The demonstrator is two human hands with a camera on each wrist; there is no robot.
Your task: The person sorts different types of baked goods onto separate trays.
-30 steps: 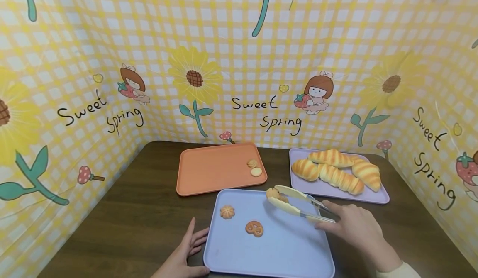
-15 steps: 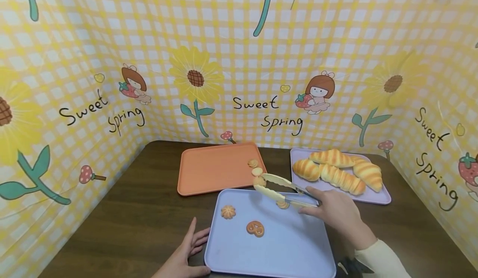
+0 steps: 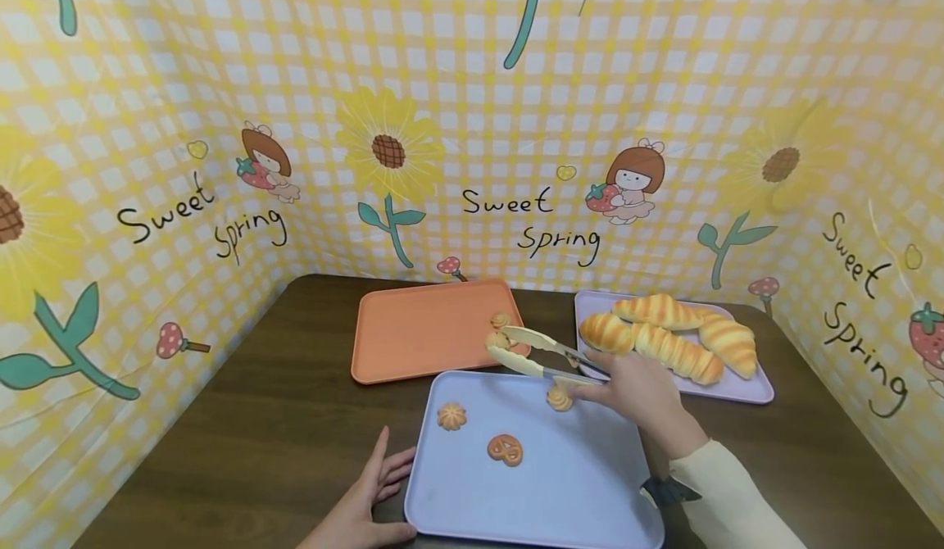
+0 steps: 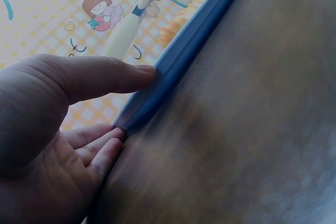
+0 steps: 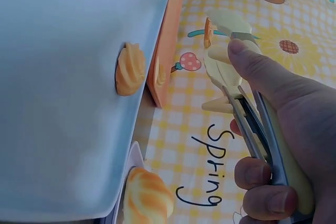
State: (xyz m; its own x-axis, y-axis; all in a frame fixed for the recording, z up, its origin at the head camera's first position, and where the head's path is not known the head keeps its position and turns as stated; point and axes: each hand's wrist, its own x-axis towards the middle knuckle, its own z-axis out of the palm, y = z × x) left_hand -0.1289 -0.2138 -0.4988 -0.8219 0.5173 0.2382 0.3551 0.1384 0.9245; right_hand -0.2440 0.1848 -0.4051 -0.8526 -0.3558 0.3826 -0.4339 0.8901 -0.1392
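In the head view my right hand (image 3: 642,397) holds cream-tipped metal tongs (image 3: 518,361), their tips around a small round cookie (image 3: 498,339) at the right side of the orange tray (image 3: 413,332). Whether that cookie touches the tray I cannot tell. A swirl cookie (image 3: 501,319) lies just behind it. Straight-fingered, my left hand (image 3: 357,508) rests against the left edge of the blue tray (image 3: 575,483); the left wrist view shows its thumb and fingertips at the tray's rim (image 4: 173,72). On the blue tray lie a flower-shaped cookie (image 3: 451,416), a pretzel (image 3: 505,450) and a swirl cookie (image 3: 559,398).
A lilac tray (image 3: 752,389) with several striped bread rolls (image 3: 674,352) stands at the back right, close to the right hand. Dark wooden table (image 3: 243,418) surrounds the trays. A checked cloth (image 3: 472,123) rises behind and at both sides.
My right hand has carried the tongs and cookie from above the blue tray, left and away, to the orange tray. This uncovers the swirl cookie on the blue tray. The left hand stays in place.
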